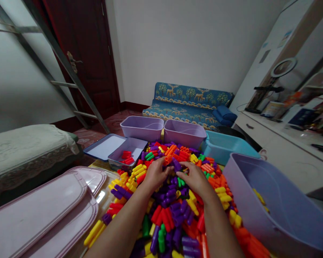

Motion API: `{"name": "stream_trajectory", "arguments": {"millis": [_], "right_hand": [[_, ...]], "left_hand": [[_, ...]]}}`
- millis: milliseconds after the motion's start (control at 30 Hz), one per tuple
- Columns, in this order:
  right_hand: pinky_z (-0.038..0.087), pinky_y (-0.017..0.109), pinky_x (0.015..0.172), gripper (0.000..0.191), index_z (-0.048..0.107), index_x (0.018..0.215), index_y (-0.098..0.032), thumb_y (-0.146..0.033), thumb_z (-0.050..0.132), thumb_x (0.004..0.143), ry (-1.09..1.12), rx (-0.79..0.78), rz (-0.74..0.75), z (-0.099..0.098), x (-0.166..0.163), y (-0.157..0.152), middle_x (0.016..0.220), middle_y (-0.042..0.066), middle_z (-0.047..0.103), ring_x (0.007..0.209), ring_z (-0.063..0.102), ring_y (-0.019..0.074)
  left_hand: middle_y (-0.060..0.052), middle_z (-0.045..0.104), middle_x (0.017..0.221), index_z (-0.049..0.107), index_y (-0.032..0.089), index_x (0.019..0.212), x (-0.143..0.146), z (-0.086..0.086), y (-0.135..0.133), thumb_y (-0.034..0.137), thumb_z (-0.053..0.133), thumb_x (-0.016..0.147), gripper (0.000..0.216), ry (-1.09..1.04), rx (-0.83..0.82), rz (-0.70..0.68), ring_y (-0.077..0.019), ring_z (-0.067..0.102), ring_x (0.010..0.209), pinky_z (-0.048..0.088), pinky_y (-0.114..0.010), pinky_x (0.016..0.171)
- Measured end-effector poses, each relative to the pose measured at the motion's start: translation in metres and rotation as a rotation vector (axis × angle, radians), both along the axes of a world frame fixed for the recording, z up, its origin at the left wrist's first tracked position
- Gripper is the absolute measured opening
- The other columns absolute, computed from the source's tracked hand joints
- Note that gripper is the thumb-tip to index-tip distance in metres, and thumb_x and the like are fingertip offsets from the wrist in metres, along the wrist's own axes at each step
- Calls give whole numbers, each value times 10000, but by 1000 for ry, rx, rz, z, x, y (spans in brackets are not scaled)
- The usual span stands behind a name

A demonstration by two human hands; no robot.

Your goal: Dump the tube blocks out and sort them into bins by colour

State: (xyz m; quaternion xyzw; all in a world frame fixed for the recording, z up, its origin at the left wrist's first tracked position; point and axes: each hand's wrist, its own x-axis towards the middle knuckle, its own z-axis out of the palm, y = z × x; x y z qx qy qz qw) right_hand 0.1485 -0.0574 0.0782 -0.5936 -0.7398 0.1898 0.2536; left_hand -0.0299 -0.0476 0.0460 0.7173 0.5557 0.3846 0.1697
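Note:
A big heap of plastic tube-shaped building pieces (166,218) in purple, red, orange, yellow and green spreads in front of me. Over its middle, my left hand (157,173) has its fingers curled at an orange tube piece (167,160). Close by on the right, my right hand (194,176) pinches a purple tube piece (176,165) with its thumb and forefinger. The two pieces are near each other; whether they touch I cannot tell. Both forearms lie across the heap and hide part of it.
Two lilac bins (142,133) stand behind the heap, with a turquoise bin (231,145) to their right. A larger lilac bin (271,200) at right holds a few yellow pieces. At left are a small box (115,157) with red pieces and stacked pink lids (43,211).

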Motion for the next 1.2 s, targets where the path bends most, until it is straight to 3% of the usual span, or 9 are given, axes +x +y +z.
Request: {"name": "stream_trajectory", "arguments": {"millis": [167,333,433,700,900,1067,1133,1200], "right_hand": [[491,305,768,351,688,1080,-159,-194,582,748,89,-18,6,1,-2,1,957,72,720,787,653,188],[494,315,773,368,691,1064,-173,-170,584,712,135,-4,34,-1,-2,2,978,63,716,782,641,183],[505,314,767,408,676,1086,-187,-139,572,695,222,9,63,-1,-4,1,1007,48,712,756,638,165],[503,326,875,443,664,1097,-160,-44,500,702,285,58,45,-3,-6,4,1067,74,703,957,654,183],[502,345,910,463,682,1079,-188,-25,483,694,267,67,74,-3,-5,4,1077,52,711,975,659,184],[491,330,956,504,652,1123,-184,-27,497,670,456,-2,144,4,-12,0,1165,61,678,1030,654,175],[497,327,950,491,641,1134,-175,-44,499,682,495,-15,156,3,-13,0,1178,70,671,1012,661,171],[510,331,926,450,639,1134,-171,-81,510,713,489,-4,143,0,-12,2,1159,73,676,958,673,167]], "left_hand": [[-34,688,899,644,184,912,0,3,0,278,508,883,167,-92,38,-109,-179,619,833,424,-260,714],[7,570,651,565,177,725,0,4,0,402,481,898,296,-70,0,14,-142,510,597,325,-243,563],[16,527,620,532,182,696,0,3,0,474,432,914,378,-101,0,15,-140,487,577,312,-247,549],[-33,673,820,643,163,865,-2,7,-4,384,359,936,367,-247,-57,-84,-178,595,745,431,-276,684],[-26,664,786,640,155,829,-2,13,-6,302,390,896,297,-247,-41,-71,-179,589,738,423,-267,662],[-18,640,724,619,156,803,-1,11,-6,297,421,885,257,-216,-21,-21,-170,576,673,423,-266,627],[-21,669,782,640,158,898,0,10,-5,245,457,851,208,-192,-1,-26,-173,599,712,447,-270,663],[-35,701,945,636,166,1060,0,9,-4,164,487,791,308,-196,22,-49,-183,631,832,474,-283,754]]}}
